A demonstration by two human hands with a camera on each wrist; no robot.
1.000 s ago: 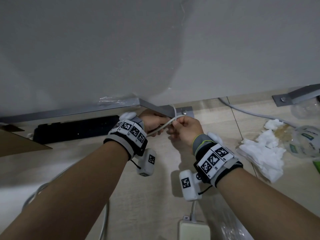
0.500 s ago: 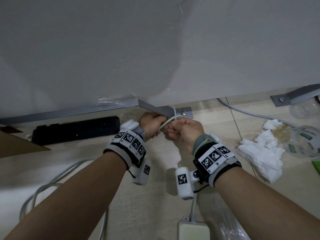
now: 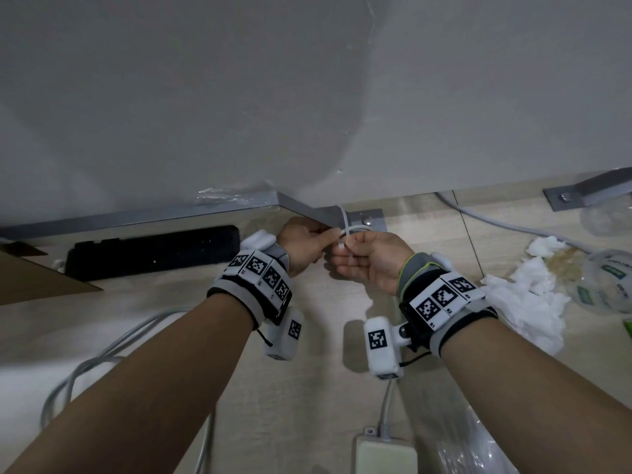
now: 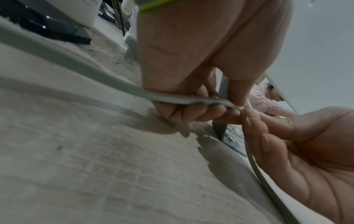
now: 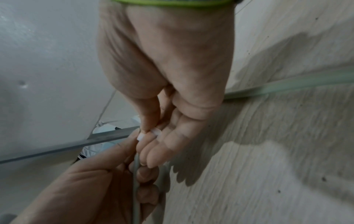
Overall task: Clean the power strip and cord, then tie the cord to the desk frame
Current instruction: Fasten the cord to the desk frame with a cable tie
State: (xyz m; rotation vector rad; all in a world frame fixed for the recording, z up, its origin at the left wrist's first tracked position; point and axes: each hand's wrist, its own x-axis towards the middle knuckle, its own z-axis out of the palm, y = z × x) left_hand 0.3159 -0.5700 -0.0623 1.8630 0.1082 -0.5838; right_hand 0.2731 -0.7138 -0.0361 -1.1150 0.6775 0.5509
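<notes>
A white zip tie loops round the grey desk frame beside its bolted plate. My left hand grips the grey-white cord just under the frame, fingers curled round it. The right hand, palm turned up, pinches the tie's white end between thumb and fingers, touching the left hand. The cord runs through the left fist. A cream power strip lies at the bottom edge of the head view, its cord rising toward my right wrist.
A long black strip lies on the floor under the frame. Crumpled white tissues and clear plastic packaging sit at the right. A second frame bracket and another cord are farther right. Cardboard is at the left.
My hands were clasped close together under the frame. The right hand has since turned palm-up and drawn slightly right, and the tie now shows as a band hanging from the frame.
</notes>
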